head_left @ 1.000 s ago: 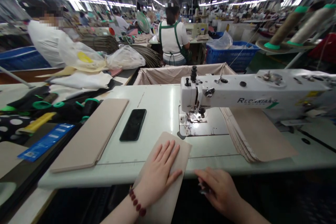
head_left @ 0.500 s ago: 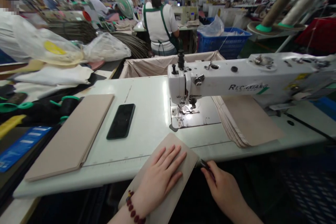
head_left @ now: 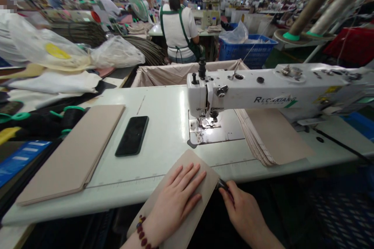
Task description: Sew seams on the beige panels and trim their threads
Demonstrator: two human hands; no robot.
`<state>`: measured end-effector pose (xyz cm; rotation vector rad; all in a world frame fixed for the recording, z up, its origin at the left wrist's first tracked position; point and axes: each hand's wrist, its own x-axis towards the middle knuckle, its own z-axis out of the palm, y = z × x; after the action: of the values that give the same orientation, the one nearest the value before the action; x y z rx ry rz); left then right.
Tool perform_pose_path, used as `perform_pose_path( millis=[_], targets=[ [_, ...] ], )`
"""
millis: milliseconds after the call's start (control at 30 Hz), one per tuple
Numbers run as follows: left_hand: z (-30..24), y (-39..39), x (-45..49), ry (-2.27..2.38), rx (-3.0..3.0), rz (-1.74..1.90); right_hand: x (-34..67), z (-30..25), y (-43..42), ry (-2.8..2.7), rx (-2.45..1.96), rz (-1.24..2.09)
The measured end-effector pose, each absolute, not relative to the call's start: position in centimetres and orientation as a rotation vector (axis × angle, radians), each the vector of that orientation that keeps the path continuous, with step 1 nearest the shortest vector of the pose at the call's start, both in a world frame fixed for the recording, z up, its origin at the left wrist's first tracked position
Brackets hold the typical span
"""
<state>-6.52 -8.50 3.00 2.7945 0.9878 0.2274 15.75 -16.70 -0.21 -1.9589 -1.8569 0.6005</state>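
Observation:
My left hand [head_left: 175, 200] lies flat, fingers spread, on a beige fabric panel [head_left: 204, 177] that hangs over the front edge of the white sewing table [head_left: 163, 124]. My right hand [head_left: 242, 208] is closed on a small dark tool [head_left: 222, 184] whose tip touches the panel's right edge. The white sewing machine [head_left: 263, 93] stands just behind, its needle area [head_left: 207, 118] beyond the panel.
A black phone [head_left: 132, 135] lies left of the needle plate. A stack of beige panels [head_left: 73, 151] sits at the left, another stack [head_left: 274, 136] under the machine arm. Thread cones [head_left: 309, 9] stand at the right. A person in a green apron [head_left: 179, 27] works behind.
The view has tilted down and shifted. My right hand moved from the table's front edge to the panel's right edge with the dark tool. My left hand stayed flat on the panel.

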Motion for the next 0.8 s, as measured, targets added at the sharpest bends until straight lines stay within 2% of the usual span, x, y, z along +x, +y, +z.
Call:
perform_pose_path(
  millis=[200,533,667,800],
  targets=[
    [2.9,-8.5,-6.6,0.997,2.786,0.183,15.7,-0.4,-16.4,-1.783,-1.985,0.627],
    [3.6,-8.5,-7.0,1.045,2.579,0.325,11.9,0.1,-16.5,-1.152,-1.483,1.314],
    [4.0,-7.8,-9.4,1.307,2.131,0.607,11.2,1.4,-15.7,-1.101,-1.412,1.213],
    [4.7,-7.7,-13.1,1.173,1.667,0.539,13.2,2.0,-14.3,-1.419,-1.447,0.842]
  ],
)
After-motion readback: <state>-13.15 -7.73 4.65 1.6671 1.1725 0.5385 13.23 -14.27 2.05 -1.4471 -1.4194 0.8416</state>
